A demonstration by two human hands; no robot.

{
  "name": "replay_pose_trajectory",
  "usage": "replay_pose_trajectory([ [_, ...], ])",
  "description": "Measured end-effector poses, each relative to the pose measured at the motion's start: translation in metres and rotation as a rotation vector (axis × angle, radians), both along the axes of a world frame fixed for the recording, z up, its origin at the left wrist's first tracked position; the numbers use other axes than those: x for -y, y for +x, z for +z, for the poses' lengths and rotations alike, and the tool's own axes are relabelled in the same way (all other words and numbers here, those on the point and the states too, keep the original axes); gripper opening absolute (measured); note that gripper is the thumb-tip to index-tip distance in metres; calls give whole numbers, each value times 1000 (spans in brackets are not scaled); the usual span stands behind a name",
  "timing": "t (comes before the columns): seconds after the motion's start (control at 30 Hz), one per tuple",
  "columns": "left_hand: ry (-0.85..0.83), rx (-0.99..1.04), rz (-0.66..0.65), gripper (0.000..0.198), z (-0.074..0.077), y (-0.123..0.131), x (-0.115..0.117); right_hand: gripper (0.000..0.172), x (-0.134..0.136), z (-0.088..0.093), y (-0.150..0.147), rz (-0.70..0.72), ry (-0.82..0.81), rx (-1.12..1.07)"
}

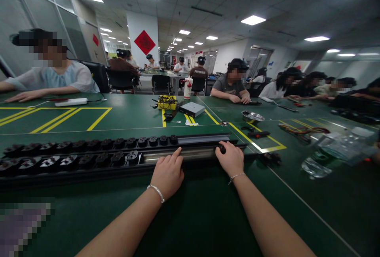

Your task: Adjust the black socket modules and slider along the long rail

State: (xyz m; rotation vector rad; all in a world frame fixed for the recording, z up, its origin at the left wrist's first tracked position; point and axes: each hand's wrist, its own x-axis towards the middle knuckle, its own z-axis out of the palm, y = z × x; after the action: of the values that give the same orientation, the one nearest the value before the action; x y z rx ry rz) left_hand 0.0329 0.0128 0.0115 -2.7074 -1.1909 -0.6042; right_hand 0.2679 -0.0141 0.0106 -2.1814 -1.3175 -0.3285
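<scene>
Two long black rails lie side by side across the green table; the near rail (190,155) shows a bare metallic channel at its right part. Several black socket-like modules (102,159) sit in a row along its left part. The far rail (204,139) carries a similar row. My left hand (168,174) rests on the near rail, right of the last module, its fingers spread and holding nothing visible. My right hand (231,158) is at the right end of that channel, its thumb and fingers closed round a small black piece (222,148).
Beyond the rails are a yellow box (167,102) with cables, a grey box (192,109), a metal bowl (252,116) and a white bottle (188,88). A clear plastic bottle (319,162) lies at right. Other people sit round the table.
</scene>
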Motion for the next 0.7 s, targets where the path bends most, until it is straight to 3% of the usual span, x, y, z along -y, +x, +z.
replay_pose_trajectory([
  [0.17,8,0,7,31,0,0,0,41,0,-2,1,13,0,21],
  [0.7,7,1,-9,30,0,-1,0,33,0,0,-2,-2,-2,-17],
])
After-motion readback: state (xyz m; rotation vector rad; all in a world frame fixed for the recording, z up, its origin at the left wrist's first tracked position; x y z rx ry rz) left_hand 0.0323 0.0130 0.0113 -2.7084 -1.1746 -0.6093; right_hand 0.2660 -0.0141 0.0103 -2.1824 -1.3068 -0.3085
